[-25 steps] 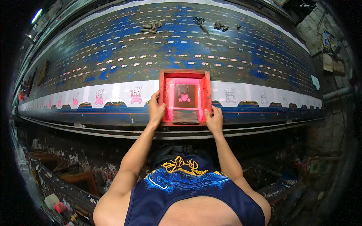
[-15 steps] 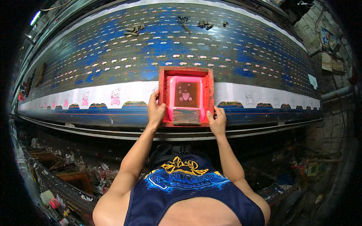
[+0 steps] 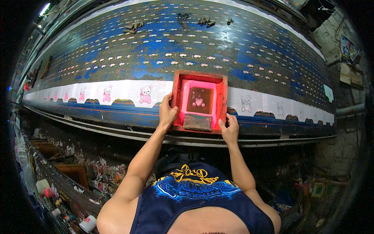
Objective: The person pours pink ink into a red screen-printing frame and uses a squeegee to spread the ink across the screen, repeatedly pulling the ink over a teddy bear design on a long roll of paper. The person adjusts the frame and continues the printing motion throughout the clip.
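A red wooden screen-printing frame [image 3: 224, 87] rests on a long white strip [image 3: 130, 89] along the table's near edge. Bright pink ink [image 3: 186, 87] rings its brown mesh [image 3: 203, 99], where a heart and small paw shapes show. Across the near end of the frame's inside lies a squeegee with a worn wooden block [image 3: 197, 122]. My left hand [image 3: 168, 114] grips the left side of the frame. Opposite it, my right hand [image 3: 230, 128] grips the near right side, thumb against the wood. Pink-coloured bears [image 3: 145, 94] are on the strip to the left; grey outline bears [image 3: 246, 104] to the right.
The long blue-and-dark table [image 3: 156, 46] carries rows of small printed marks. Scissors [image 3: 183, 20] and several small dark cylindrical pieces [image 3: 133, 27] lie at its far side. Below the left edge are scraps and a white container [image 3: 88, 224]. A pale card [image 3: 329, 93] sits far right.
The frame has moved right along the strip, held in both hands, uncovering a pink-coloured bear at its left. The view has also shifted slightly. Both hands keep their grip.
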Tool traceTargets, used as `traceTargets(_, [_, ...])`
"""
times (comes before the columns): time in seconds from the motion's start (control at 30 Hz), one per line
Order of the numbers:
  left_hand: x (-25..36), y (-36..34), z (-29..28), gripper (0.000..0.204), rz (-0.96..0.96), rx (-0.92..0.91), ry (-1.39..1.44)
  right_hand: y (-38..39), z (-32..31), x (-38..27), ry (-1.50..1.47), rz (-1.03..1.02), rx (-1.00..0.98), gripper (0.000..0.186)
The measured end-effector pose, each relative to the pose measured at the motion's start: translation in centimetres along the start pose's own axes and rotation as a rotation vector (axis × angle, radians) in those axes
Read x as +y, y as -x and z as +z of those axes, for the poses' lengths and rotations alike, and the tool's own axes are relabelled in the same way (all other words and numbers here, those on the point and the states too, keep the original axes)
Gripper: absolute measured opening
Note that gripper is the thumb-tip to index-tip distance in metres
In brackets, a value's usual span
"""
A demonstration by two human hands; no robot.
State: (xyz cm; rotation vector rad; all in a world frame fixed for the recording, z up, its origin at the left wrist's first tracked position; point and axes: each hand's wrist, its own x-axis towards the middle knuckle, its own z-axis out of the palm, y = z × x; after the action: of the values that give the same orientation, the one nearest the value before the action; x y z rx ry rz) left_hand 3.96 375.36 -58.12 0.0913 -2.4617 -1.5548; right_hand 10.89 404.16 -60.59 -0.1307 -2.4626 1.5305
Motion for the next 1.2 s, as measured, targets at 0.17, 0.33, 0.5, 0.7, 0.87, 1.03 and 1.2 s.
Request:
traceTargets(0.17, [0.1,0.0,-0.4,0.066,-0.044,-0.018,0.042,-0.1,0.0,0.3,0.008,-0.025,-0.018,0.045])
traceTargets(0.33, [-0.3,-0.1,-0.7,0.066,-0.024,-0.017,0.015,-0.1,-0.3,0.0,-0.006,-0.019,-0.047,0.046])
traceTargets(0.5, [1.0,0.0,-0.9,0.065,-0.043,-0.022,0.015,-0.1,-0.3,0.1,0.02,-0.041,-0.041,0.045])
traceTargets(0.7, [1.0,-0.2,-1.0,0.065,-0.063,-0.045,0.024,0.0,-0.3,0.0,0.016,-0.037,-0.029,0.045])
traceTargets(0.87, [0.4,-0.3,-0.9,0.065,-0.063,-0.046,0.012,-0.1,-0.4,-0.4,0.02,-0.035,-0.035,0.046])
traceTargets(1.03, [0.4,-0.3,-1.0,0.067,-0.081,-0.066,0.091,0.2,0.1,-2.1,0.178,-0.164,0.167,0.048])
traceTargets(1.2, [0.8,-0.3,-1.2,0.067,-0.098,-0.088,0.14,1.5,0.3,-8.4,0.251,-0.481,-0.23,0.043])
